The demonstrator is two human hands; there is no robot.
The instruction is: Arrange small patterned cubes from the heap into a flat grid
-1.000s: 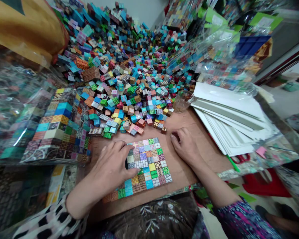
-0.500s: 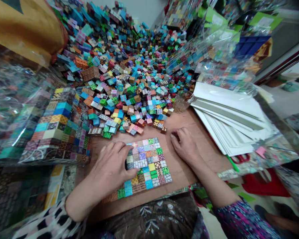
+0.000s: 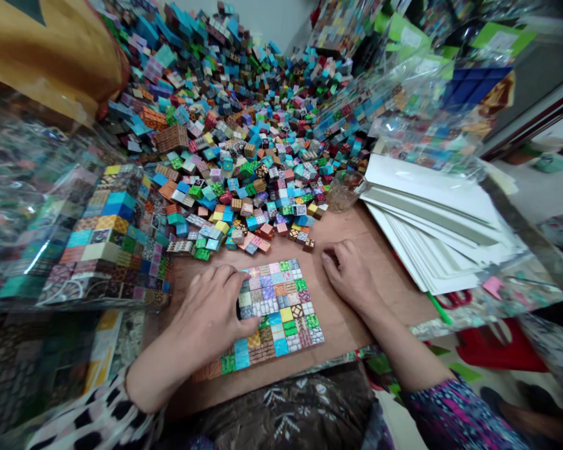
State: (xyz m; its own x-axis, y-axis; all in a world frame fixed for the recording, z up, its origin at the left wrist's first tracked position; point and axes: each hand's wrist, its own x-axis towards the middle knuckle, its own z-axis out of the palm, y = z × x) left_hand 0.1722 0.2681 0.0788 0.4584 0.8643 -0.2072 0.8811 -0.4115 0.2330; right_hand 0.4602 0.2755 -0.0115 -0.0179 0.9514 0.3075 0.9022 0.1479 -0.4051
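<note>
A flat square of small patterned cubes (image 3: pixel 288 328) lies on the brown board in front of me, its tops showing stone, plank, green, blue and yellow prints. My left hand (image 3: pixel 211 309) arches over its left side. The thumb and index finger bracket a group of cubes at the upper left of the square, and the palm hides part of them. To the right of the square, my right hand (image 3: pixel 349 272) rests on the board, apart from the cubes. Its fingers are loosely curled in, and nothing shows in the hollow between them.
A large heap of loose cubes (image 3: pixel 244 162) rises behind. Plastic-wrapped cube blocks (image 3: pixel 107 237) stand at left. On the right are a stack of white sheets (image 3: pixel 431 225), red-handled scissors (image 3: pixel 457 299) and bagged cubes (image 3: pixel 426 140). A clear cup-like thing (image 3: pixel 342 192) sits by the heap.
</note>
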